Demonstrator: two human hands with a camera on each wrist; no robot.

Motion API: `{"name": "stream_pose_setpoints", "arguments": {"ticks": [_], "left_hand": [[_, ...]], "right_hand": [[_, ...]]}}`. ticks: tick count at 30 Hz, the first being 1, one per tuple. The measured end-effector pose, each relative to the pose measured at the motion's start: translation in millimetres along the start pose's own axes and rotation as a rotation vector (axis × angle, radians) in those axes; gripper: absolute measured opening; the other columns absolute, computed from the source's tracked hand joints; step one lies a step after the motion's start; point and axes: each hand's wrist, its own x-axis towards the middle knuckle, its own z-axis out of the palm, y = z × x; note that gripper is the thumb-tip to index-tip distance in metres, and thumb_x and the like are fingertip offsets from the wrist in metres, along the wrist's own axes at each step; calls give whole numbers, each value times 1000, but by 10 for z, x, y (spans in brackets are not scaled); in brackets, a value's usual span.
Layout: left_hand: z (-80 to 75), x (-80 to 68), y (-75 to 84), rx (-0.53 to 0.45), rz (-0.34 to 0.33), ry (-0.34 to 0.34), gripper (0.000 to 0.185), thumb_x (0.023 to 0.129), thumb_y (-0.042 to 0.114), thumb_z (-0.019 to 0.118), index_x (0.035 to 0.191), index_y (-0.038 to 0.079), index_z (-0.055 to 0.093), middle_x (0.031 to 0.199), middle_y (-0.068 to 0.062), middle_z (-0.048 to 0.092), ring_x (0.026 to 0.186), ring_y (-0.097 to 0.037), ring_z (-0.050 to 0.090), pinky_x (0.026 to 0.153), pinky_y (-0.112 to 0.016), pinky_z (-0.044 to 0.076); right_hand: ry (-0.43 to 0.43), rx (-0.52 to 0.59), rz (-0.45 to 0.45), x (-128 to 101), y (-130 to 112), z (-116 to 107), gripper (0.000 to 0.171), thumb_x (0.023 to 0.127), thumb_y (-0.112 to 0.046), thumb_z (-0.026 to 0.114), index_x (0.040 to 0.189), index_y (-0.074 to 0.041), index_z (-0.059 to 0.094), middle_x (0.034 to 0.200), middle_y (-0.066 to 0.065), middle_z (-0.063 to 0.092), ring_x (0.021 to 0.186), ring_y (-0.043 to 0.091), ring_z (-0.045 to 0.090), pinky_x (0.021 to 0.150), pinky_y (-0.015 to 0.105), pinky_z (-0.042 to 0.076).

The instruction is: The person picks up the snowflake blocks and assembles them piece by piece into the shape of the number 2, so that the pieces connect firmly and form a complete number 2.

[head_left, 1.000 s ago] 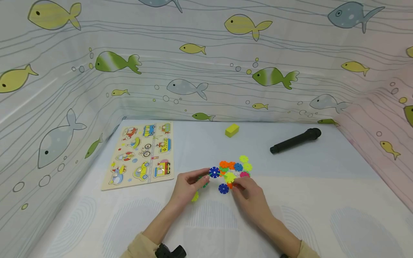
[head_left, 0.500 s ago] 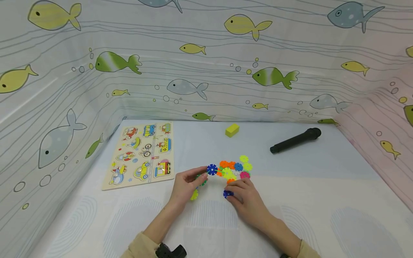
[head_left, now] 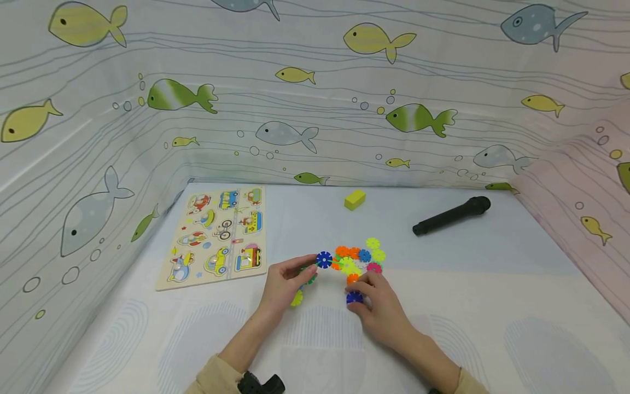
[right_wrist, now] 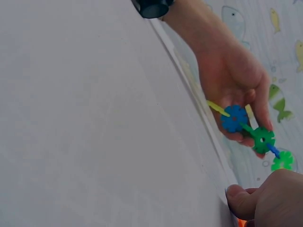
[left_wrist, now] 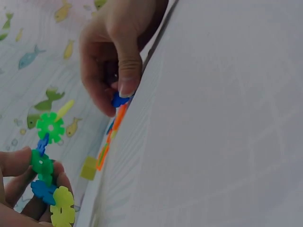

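Note:
My left hand grips a short chain of joined plastic snowflake pieces, blue, green and yellow, just left of a small pile of loose colourful pieces on the white table. In the right wrist view the chain sticks out from the left hand's fingers. My right hand pinches a dark blue snowflake piece on the table, just in front of the pile. The left wrist view shows that blue piece under the right hand's fingertips, with the chain at the lower left.
A wooden vehicle puzzle board lies to the left. A yellow block and a black cylindrical object lie farther back. Fish-patterned curtain walls close in the table on three sides.
My right hand has drawn the dark blue piece out of the pile's front edge and a little toward me. The left hand has hardly moved with its chain.

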Motion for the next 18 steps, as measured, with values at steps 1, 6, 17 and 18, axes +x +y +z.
{"name": "stream_pose_setpoints", "arguments": {"ticks": [1,6,17,18], "left_hand": [[-1,2,-3,-2,-5,-1,28,94,13,69,121,8,72,119,-9,73,106,-23,70,84,-15,54],[0,4,-6,-6,-23,-1,28,94,14,70,121,9,72,119,-8,73,106,-20,69,85,-15,53],[8,-11,-8,-20,-41,-12,28,95,14,69,122,8,71,120,-9,72,109,-19,67,88,-15,52],[7,-15,-11,-20,-43,-14,28,95,14,69,122,8,71,121,-9,72,109,-19,67,88,-15,52]], "right_hand": [[0,14,6,-2,-5,-2,27,78,-7,85,100,-17,74,95,-8,52,88,6,49,77,21,52],[0,65,57,-6,-17,-5,27,77,-5,85,96,-19,71,91,-10,52,80,6,51,71,19,51],[238,146,-44,-2,53,-9,17,82,-5,81,97,-11,79,83,-10,70,70,1,57,64,16,53],[254,158,-56,-1,56,-11,17,82,-4,80,98,-10,79,85,-7,72,71,2,60,66,16,55]]}}
